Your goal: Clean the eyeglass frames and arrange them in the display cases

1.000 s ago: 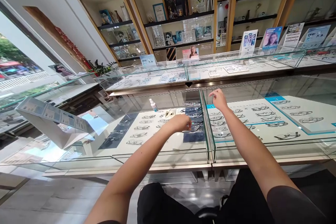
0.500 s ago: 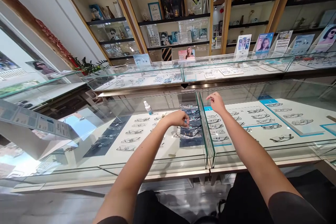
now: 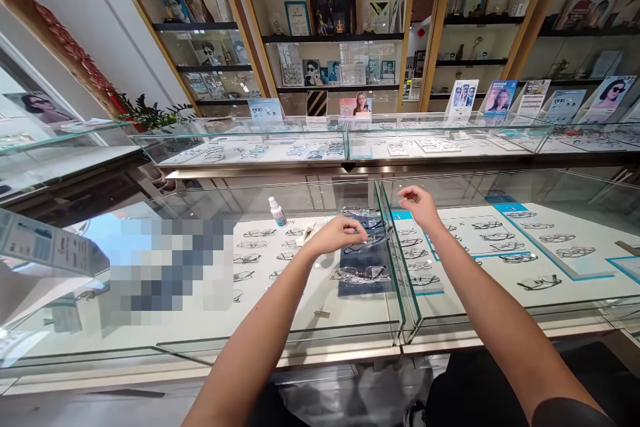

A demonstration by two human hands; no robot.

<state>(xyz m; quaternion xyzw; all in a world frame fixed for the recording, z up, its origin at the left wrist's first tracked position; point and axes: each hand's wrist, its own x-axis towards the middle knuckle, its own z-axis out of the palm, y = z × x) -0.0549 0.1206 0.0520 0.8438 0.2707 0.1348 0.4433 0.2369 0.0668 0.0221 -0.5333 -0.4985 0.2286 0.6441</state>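
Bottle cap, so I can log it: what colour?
The bottle cap is white, seen best in the head view.

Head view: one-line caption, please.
Left hand by eyeglasses in a glass display case, right hand above the neighbouring case.

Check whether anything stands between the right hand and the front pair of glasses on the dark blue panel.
Yes: in this view, the paired upright glass panes run between the right hand and the front glasses. Whether the hand clears their top edges, I can't tell.
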